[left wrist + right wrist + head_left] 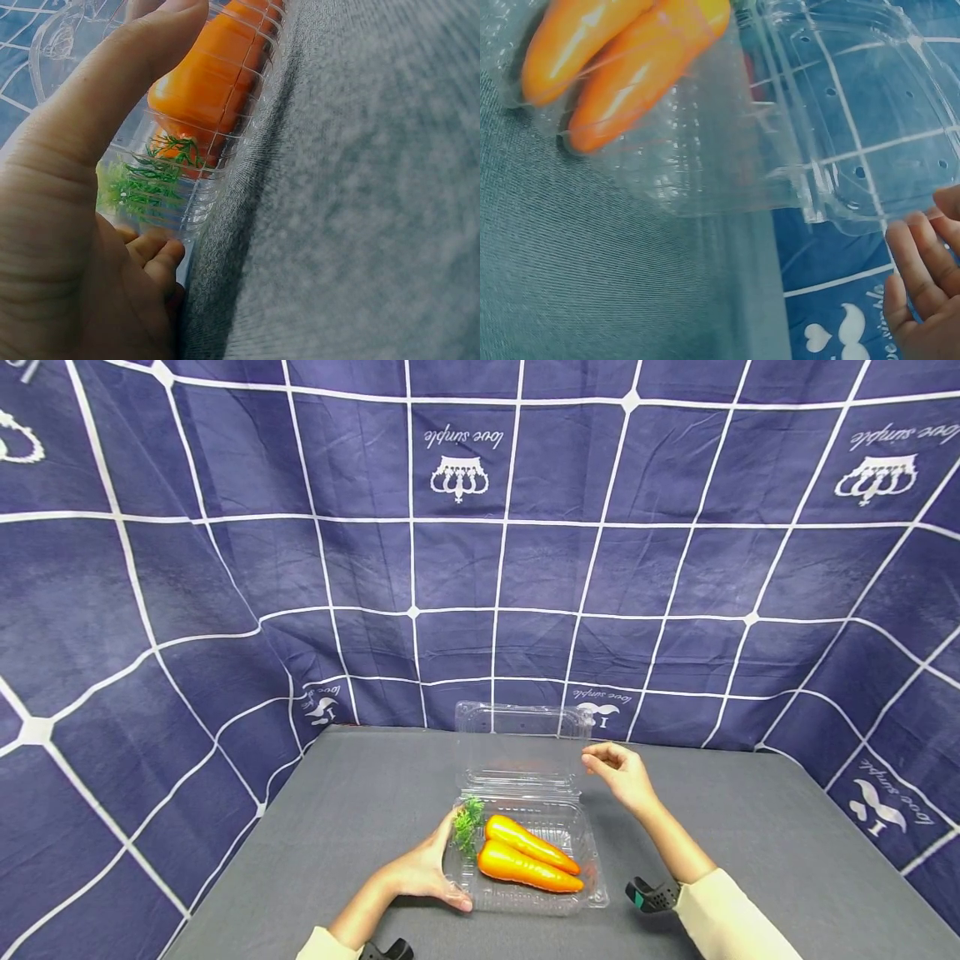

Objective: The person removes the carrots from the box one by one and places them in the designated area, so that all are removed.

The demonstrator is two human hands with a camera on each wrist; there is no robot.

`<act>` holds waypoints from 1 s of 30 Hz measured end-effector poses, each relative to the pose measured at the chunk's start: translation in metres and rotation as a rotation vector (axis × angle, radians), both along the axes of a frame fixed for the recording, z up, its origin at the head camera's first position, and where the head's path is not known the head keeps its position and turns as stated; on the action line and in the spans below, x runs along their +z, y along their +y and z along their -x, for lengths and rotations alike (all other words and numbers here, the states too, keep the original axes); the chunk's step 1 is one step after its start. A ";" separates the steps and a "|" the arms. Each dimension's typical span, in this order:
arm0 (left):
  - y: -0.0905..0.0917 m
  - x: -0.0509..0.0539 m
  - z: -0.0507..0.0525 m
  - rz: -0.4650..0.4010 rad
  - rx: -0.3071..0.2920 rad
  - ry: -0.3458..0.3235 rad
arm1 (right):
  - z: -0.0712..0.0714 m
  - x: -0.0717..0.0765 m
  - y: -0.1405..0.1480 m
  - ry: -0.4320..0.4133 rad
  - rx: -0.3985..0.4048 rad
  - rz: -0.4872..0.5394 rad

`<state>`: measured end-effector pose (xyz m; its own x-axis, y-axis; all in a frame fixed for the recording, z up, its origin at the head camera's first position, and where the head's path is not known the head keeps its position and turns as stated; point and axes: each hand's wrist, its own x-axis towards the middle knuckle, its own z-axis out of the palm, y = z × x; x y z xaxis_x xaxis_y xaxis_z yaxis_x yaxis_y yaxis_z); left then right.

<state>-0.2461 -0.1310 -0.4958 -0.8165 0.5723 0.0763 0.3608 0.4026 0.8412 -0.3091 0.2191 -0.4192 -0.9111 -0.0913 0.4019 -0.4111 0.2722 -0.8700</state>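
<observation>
A clear plastic clamshell container (pixel 525 902) sits on the grey surface with its hinged lid (pixel 517 747) raised at the back. Two orange carrots (pixel 528 866) lie side by side inside, their tips toward the right. Leafy green tops (pixel 467 827) fill the container's left end. My left hand (pixel 423 864) grips that left side, the thumb at the front corner and the fingers reaching round toward the back. At the lid's right edge, my right hand (pixel 622 774) pinches the rim between thumb and fingertips (pixel 915 219).
A grey cloth-covered table (pixel 360 802) extends around the container. Behind it and at both sides hangs a navy curtain (pixel 562 568) with white grid lines. Black bands are worn on both wrists, the right band (pixel 651 895) beside the cream sleeve.
</observation>
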 end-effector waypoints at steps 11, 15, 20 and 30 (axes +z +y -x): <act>0.000 -0.002 0.001 -0.028 -0.010 0.023 | 0.007 -0.024 -0.008 -0.068 -0.049 0.026; -0.001 -0.002 0.002 -0.026 -0.011 0.030 | 0.008 -0.032 -0.008 -0.121 -0.043 -0.009; 0.000 -0.001 0.002 -0.033 -0.006 0.010 | 0.008 -0.039 -0.009 -0.179 -0.059 -0.066; 0.000 -0.002 0.001 -0.027 -0.005 0.014 | 0.000 -0.047 -0.018 -0.355 -0.153 -0.017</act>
<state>-0.2475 -0.1306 -0.4977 -0.8124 0.5739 0.1032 0.3748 0.3784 0.8463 -0.3094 0.2016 -0.4660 -0.9968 0.0531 0.0591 -0.0389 0.3224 -0.9458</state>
